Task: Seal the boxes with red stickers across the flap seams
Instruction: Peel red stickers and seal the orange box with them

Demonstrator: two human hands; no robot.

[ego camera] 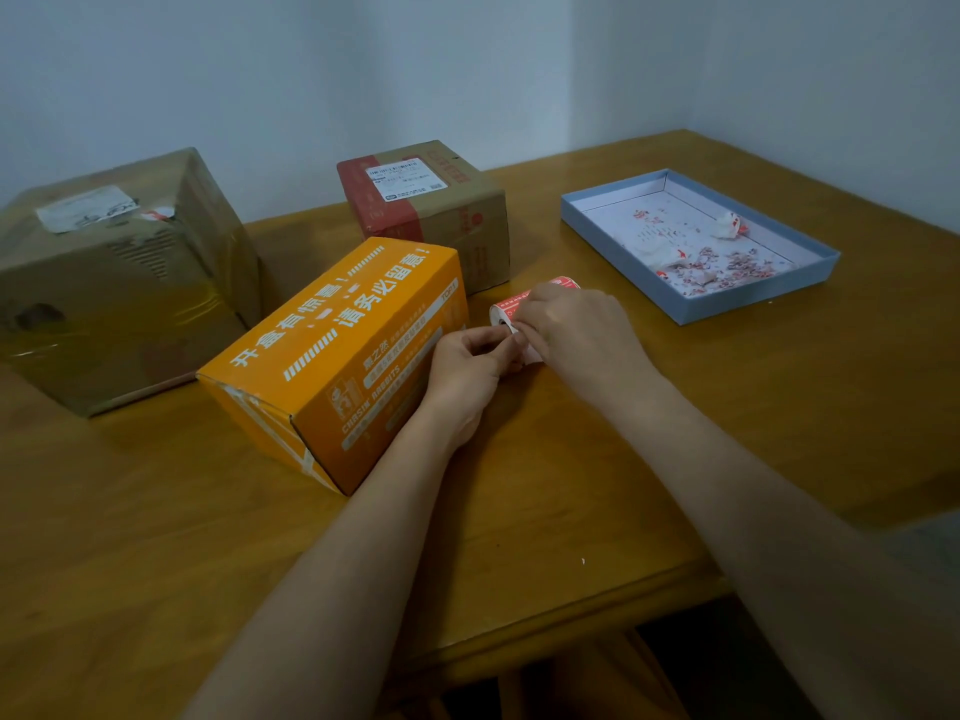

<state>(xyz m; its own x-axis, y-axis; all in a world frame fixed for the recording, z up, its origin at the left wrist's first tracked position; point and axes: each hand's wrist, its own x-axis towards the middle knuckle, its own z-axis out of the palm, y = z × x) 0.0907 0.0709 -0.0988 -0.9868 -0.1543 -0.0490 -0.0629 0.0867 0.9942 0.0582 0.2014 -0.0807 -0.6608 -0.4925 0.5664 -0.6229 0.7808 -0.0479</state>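
A roll of red stickers (506, 308) lies on the wooden table just right of the orange box (332, 350), which lies on its side with white lettering up. My right hand (571, 330) covers the roll and pinches its loose white end. My left hand (467, 368) pinches the same loose strip from the left, fingertips meeting the right hand's. Behind stand a brown box with a red band and a label (431, 210) and a large taped brown box (114, 272) at the left.
A shallow blue-grey tray (696, 309) at the right holds crumpled backing paper and red-and-white scraps. The table (571, 485) meets white walls at the back; its front edge runs below my forearms.
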